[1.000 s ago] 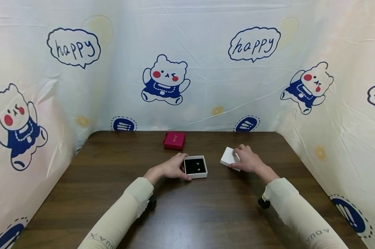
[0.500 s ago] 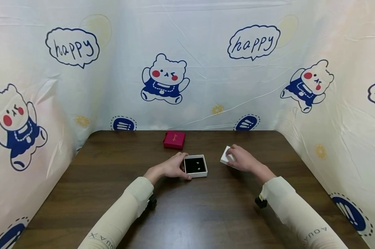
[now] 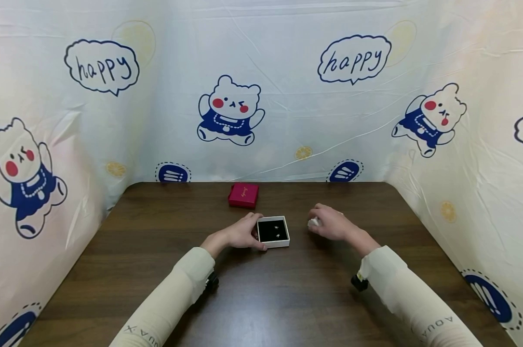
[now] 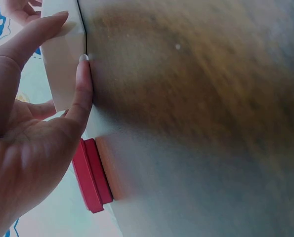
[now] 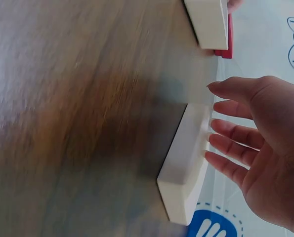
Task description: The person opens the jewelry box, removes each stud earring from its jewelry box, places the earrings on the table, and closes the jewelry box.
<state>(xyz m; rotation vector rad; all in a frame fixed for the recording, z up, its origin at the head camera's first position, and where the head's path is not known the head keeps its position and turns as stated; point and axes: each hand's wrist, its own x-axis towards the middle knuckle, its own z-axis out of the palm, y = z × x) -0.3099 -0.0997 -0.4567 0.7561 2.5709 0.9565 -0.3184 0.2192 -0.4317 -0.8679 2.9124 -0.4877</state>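
A small white jewelry box (image 3: 278, 244) with a black lining stands on the table, its top off. Two small silvery star-like earrings (image 3: 277, 235) sit on the lining. My left hand (image 3: 242, 233) grips the box from its left side, thumb at the near wall and other fingers around the far side. To the right, my right hand (image 3: 332, 223) is over the white lid (image 5: 182, 158), hiding most of it in the head view. In the right wrist view its loosely bent fingers are at the lid's upper face; whether they touch it I cannot tell.
A red box (image 3: 244, 195) with gold lettering lies behind the white box, near the back edge of the brown table (image 3: 278, 299). A cartoon-printed curtain (image 3: 283, 96) hangs around the table's back and sides.
My right hand has shifted a little to the left across the lid, covering more of it. The left hand and the white box have stayed in place.
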